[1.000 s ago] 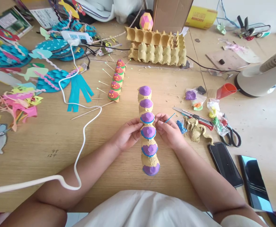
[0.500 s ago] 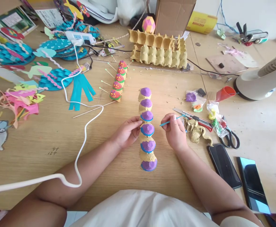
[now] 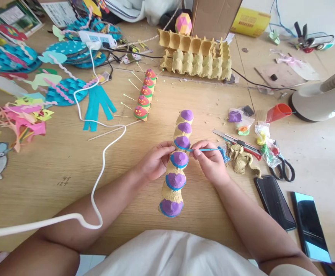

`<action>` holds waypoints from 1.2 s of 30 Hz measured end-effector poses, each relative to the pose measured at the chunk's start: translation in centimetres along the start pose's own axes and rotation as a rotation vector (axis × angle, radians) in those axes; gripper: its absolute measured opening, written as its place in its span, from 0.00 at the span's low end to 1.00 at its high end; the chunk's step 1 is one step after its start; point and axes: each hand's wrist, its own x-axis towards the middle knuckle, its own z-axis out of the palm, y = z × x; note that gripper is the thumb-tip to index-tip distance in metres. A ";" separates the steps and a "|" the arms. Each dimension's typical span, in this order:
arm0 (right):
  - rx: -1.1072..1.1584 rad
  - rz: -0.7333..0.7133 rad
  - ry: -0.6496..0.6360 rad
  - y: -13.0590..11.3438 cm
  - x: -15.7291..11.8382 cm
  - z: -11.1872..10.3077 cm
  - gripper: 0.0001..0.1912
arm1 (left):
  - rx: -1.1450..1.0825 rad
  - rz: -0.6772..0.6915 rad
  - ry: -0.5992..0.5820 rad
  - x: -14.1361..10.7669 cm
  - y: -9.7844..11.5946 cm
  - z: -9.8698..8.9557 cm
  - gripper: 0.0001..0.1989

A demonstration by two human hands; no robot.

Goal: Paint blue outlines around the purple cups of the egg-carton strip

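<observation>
An egg-carton strip (image 3: 172,196) lies lengthwise in front of me, its bumps capped with purple clay; the nearer several caps have blue edging. My left hand (image 3: 158,159) pinches the strip's left side near the third cap from the far end. My right hand (image 3: 210,161) is closed on a thin blue clay tool (image 3: 207,150). The tool's tip reaches the strip's right side, just below that third cap. Beside my right fingers is a lump of blue clay (image 3: 224,154), partly hidden by the hand.
To the right lie a utility knife (image 3: 236,143), torn carton scraps (image 3: 239,159), scissors (image 3: 283,168), a phone (image 3: 275,201) and bagged clay (image 3: 266,142). A finished caterpillar strip (image 3: 146,95) and egg cartons (image 3: 198,65) stand farther back. A white cable (image 3: 102,168) crosses the left side.
My right hand has moved left, bringing the blue tool's tip to the strip. The strip has turned, its far end swinging right and its near end left.
</observation>
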 end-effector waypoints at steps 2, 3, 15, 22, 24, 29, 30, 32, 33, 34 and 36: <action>-0.053 -0.011 0.028 -0.3 0.0 0.3 0.14 | -0.002 -0.003 -0.004 -0.1 0.0 0.0 0.10; -0.081 -0.017 0.045 -0.4 0.1 0.4 0.15 | -0.003 -0.002 -0.002 -0.1 0.0 0.1 0.10; -0.300 -0.289 0.087 -0.6 0.3 -0.1 0.12 | -0.015 0.072 0.091 -0.1 -0.3 0.6 0.09; -0.414 -0.274 0.088 -0.8 0.0 0.0 0.15 | 0.072 0.115 0.079 0.0 -0.9 0.1 0.09; -0.419 -0.262 0.083 -0.7 0.1 -0.1 0.15 | 0.073 0.115 0.089 -0.1 -0.8 0.1 0.09; -0.389 -0.253 0.084 -0.5 0.0 -0.1 0.14 | 0.053 0.085 0.117 -0.2 -0.5 0.5 0.09; -0.380 -0.253 0.083 -0.5 0.0 -0.1 0.14 | 0.049 0.077 0.115 -0.3 -0.5 0.6 0.10; -0.373 -0.246 0.076 -0.4 0.0 -0.1 0.14 | 0.040 0.059 0.122 -0.3 -0.3 0.7 0.10; -0.377 -0.243 0.072 -0.4 0.0 -0.1 0.15 | 0.036 0.048 0.128 -0.4 -0.3 0.8 0.10; -0.384 -0.242 0.068 -0.3 0.0 -0.2 0.15 | 0.031 0.039 0.132 -0.4 -0.3 0.8 0.10; -0.398 -0.251 0.065 -0.3 0.0 -0.2 0.16 | 0.025 0.027 0.124 -0.4 -0.2 0.8 0.10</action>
